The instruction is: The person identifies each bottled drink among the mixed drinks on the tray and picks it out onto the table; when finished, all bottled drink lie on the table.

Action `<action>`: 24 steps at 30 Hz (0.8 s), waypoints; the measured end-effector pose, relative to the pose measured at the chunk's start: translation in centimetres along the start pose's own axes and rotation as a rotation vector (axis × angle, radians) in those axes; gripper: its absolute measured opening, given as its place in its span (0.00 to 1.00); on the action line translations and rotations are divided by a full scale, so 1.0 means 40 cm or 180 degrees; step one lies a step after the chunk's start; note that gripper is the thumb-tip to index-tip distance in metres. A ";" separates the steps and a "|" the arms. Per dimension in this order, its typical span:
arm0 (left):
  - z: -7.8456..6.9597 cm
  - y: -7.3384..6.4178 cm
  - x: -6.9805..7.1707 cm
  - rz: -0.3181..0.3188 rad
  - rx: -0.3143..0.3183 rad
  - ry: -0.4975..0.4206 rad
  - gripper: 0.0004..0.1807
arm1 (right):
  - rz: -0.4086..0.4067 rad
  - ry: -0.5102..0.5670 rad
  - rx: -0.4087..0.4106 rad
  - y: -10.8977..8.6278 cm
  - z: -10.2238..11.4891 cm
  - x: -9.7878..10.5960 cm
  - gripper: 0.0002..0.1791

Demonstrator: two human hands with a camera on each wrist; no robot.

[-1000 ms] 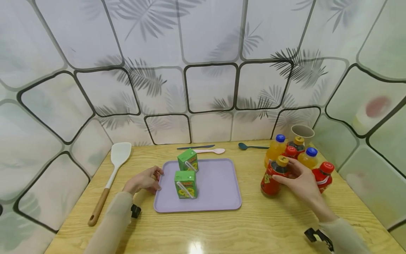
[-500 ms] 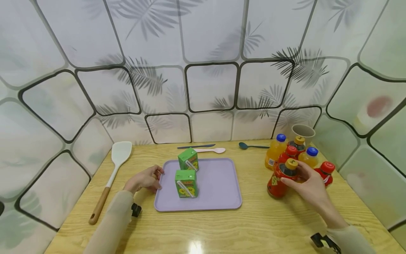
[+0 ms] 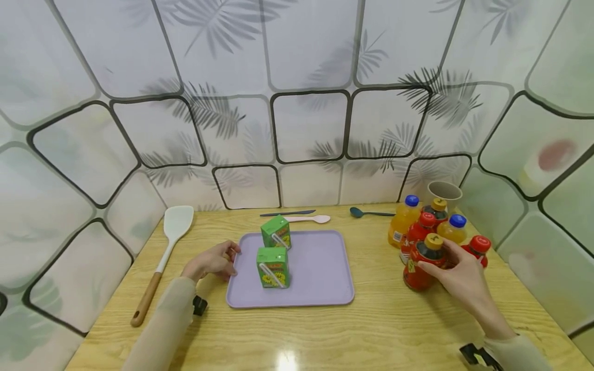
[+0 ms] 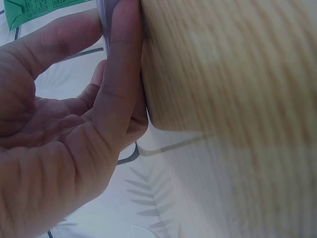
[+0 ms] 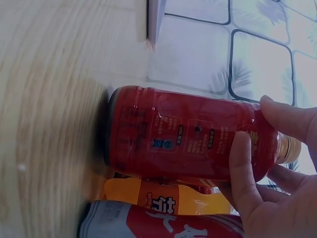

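Observation:
My right hand (image 3: 461,281) grips a red bottle (image 5: 193,134) with a black shoulder and yellow cap round its upper part. The bottle stands upright on the table in front of the other drink bottles. At the left end of the lilac tray (image 3: 320,268), my left hand (image 3: 213,262) holds the rim between curled fingers and thumb; part of this grip is hidden. On the tray's left half stand two green juice boxes, the near one (image 3: 273,268) in front of the far one (image 3: 276,232), each with a straw on its side.
Behind the held bottle cluster an orange juice bottle (image 3: 402,221), a red-capped bottle (image 3: 419,232), several others and a beige cup (image 3: 444,190). A white spatula (image 3: 171,234) lies far left. A dark knife (image 3: 287,213), pink spoon (image 3: 315,219) and dark spoon (image 3: 366,212) lie behind the tray.
My right hand has moved the yellow-capped red bottle rightward and slightly nearer, beside the other bottles. The left hand and the juice boxes have stayed in place.

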State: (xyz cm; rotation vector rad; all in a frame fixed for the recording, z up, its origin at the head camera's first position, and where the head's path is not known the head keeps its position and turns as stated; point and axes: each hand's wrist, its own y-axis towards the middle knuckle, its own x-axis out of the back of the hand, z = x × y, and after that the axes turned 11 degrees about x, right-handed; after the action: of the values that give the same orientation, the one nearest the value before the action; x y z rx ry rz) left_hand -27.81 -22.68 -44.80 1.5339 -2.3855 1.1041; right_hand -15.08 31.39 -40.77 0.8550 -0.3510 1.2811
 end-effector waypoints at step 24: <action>0.000 -0.002 -0.002 -0.0007 0.0002 0.0005 0.32 | -0.0219 -0.0230 0.0046 -0.009 0.006 -0.004 0.46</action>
State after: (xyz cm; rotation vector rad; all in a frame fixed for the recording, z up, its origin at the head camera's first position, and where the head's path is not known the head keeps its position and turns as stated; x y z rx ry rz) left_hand -27.72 -22.65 -44.79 1.5349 -2.3822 1.1055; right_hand -14.73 31.08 -40.84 0.9199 -0.3671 1.1925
